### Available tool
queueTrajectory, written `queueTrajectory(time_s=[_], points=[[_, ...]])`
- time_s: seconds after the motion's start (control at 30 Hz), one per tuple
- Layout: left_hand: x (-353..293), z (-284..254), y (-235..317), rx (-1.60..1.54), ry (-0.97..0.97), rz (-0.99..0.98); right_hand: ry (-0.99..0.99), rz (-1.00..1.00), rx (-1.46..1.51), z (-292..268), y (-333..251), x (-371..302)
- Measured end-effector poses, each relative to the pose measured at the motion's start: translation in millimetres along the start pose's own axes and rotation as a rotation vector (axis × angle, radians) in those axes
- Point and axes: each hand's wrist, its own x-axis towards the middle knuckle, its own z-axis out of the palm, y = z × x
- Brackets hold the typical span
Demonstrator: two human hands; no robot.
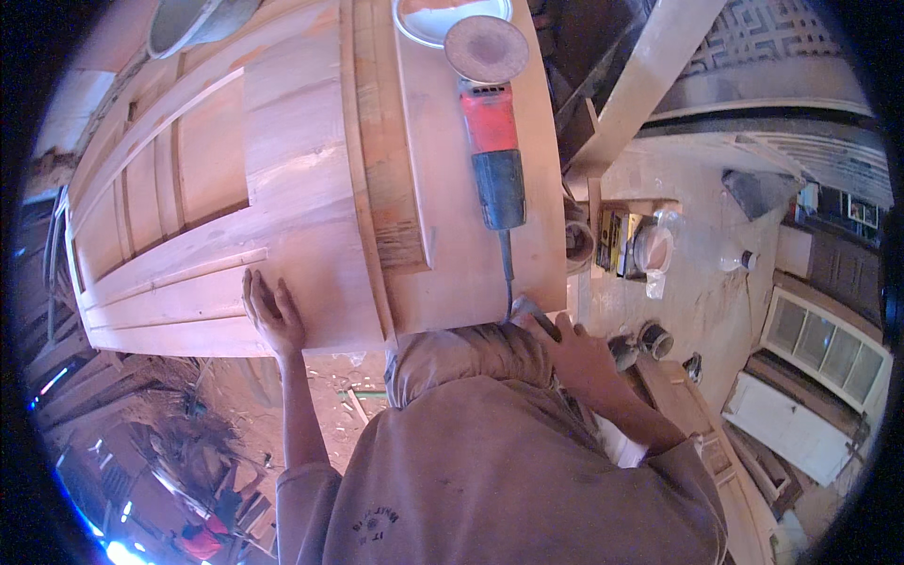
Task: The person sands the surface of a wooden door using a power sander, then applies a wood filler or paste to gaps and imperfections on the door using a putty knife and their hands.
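Note:
A large wooden panelled door (301, 151) lies flat before me, its bare wood showing raised mouldings and sunken panels. My left hand (273, 311) rests on its near edge at the left, fingers stretched out and holding nothing. At the door's near right corner my right hand (579, 353) is closed around a small grey object (535, 318), whose kind I cannot make out. Just beyond it lies a red and dark grey angle grinder (494, 141) with a round sanding disc, its cord running toward me. Neither hand touches the grinder.
A round white lid or dish (452, 17) sits behind the grinder. A grey bucket (193, 24) stands at the far left. Right of the door are a box of goods (617, 240), a clear bottle (739, 259) and a white-framed window (824, 344). Timber lies at lower left, near another person (200, 539).

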Motion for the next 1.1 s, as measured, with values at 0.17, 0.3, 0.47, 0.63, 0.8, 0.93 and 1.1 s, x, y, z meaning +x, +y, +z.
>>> queueTrajectory(time_s=[0.17, 0.3, 0.47, 0.63, 0.8, 0.93, 1.1], points=[[-6, -11, -3, 0.068, -0.033, -0.024, -0.276, 0.237, 0.095, -18, 17, -49], [-6, -15, 2, 0.132, -0.065, -0.029, 0.218, 0.120, 0.361, -60, 72, -67], [1, -7, -2, 0.172, -0.046, -0.017, 0.844, 0.143, 1.112, -135, 99, -19], [3, -11, 3, 0.214, -0.066, -0.054, 1.091, -0.106, 0.574, -267, 135, 97], [-1, -23, 4, 0.233, -0.076, -0.079, 0.975, 0.032, -0.060, -447, 122, 183], [0, -17, -1, 0.193, -0.107, -0.088, 0.705, 0.024, -0.286, -552, 152, 280], [0, -10, -2, 0.195, -0.075, -0.043, 0.720, -0.026, -0.213, -565, 187, 414]])
